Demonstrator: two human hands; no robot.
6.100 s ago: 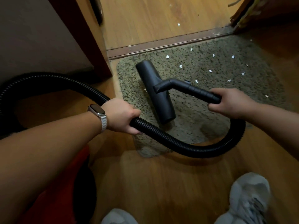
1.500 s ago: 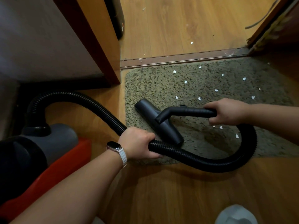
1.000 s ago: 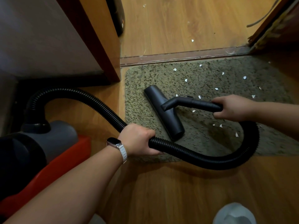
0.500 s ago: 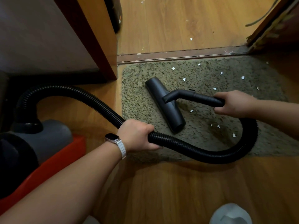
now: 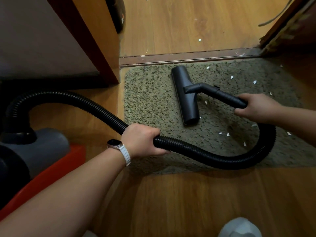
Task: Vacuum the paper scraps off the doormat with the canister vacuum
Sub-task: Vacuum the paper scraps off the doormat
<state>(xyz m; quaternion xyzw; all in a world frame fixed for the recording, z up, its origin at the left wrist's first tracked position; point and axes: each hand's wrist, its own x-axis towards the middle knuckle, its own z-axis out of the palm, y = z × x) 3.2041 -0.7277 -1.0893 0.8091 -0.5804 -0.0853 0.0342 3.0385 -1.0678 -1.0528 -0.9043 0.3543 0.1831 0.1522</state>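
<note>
A shaggy olive doormat (image 5: 150, 100) lies before the door sill. The black floor nozzle (image 5: 185, 96) rests flat on the mat's middle, its far end close to the sill. My right hand (image 5: 256, 106) grips the black wand (image 5: 225, 97) just behind the nozzle. My left hand (image 5: 142, 141) grips the ribbed black hose (image 5: 196, 150), which loops over the mat's near edge. White paper scraps (image 5: 228, 134) are scattered on the mat's right half. The red and grey canister (image 5: 39, 156) sits at the lower left.
A wooden door frame post (image 5: 95, 40) stands at the mat's left far corner. A brown sill strip (image 5: 188, 58) runs along the mat's far edge, with a few scraps on the wood floor (image 5: 199, 39) beyond. A grey shoe (image 5: 239, 227) shows at the bottom right.
The nozzle has slid away from me across the mat toward the sill. Both hands kept their grips and moved with it; several scraps in its path are gone.
</note>
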